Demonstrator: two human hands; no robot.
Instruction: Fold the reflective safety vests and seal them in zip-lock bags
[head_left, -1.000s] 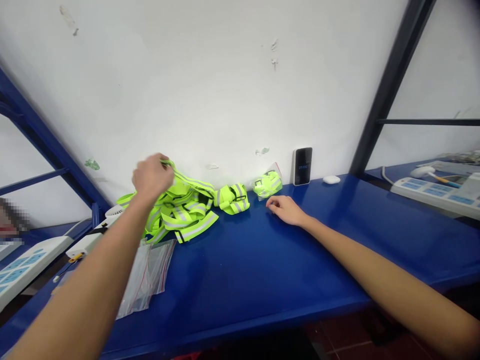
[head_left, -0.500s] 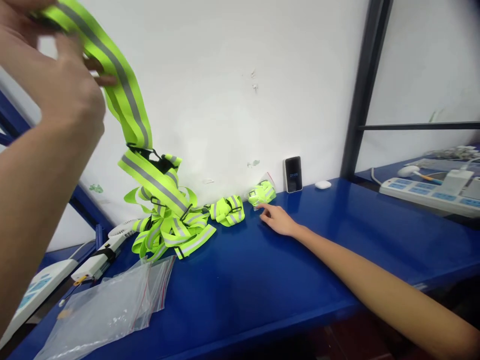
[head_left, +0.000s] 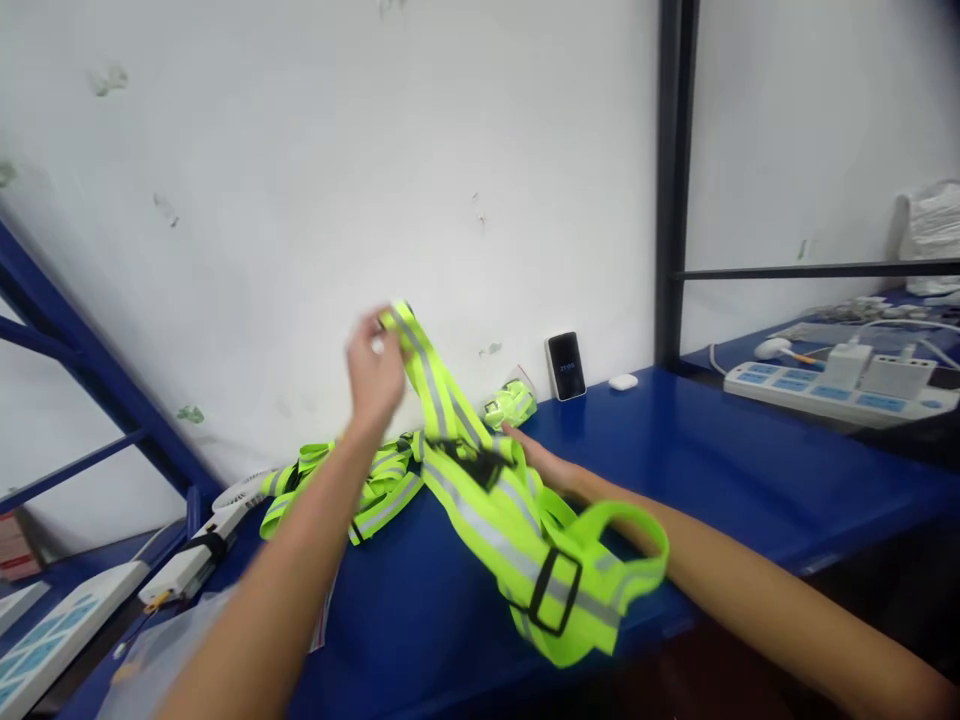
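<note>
My left hand [head_left: 377, 372] is raised and closed on one end of a neon-yellow reflective strap harness [head_left: 487, 525]. The harness has grey stripes and a black buckle, and it slants down to the right with its loose end in the air. My right hand [head_left: 551, 462] is just behind the harness, near a small bagged bundle of the same straps [head_left: 511, 404]. The harness covers part of its fingers, so whether they grip anything is hidden. More yellow straps [head_left: 386, 495] lie heaped on the blue table [head_left: 600, 440], partly behind my left arm.
A small black-screened device [head_left: 566, 366] leans on the wall beside a white oval case [head_left: 622, 382]. Clear zip bags [head_left: 161, 640] lie at the front left. Power strips [head_left: 840, 395] and a white fan [head_left: 244, 490] stand toward the sides. A dark post [head_left: 675, 190] rises at right.
My left hand has swung from the upper left to the middle, pulling a harness off the heap. Its loose end now hangs over by my right arm, and the view has shifted slightly.
</note>
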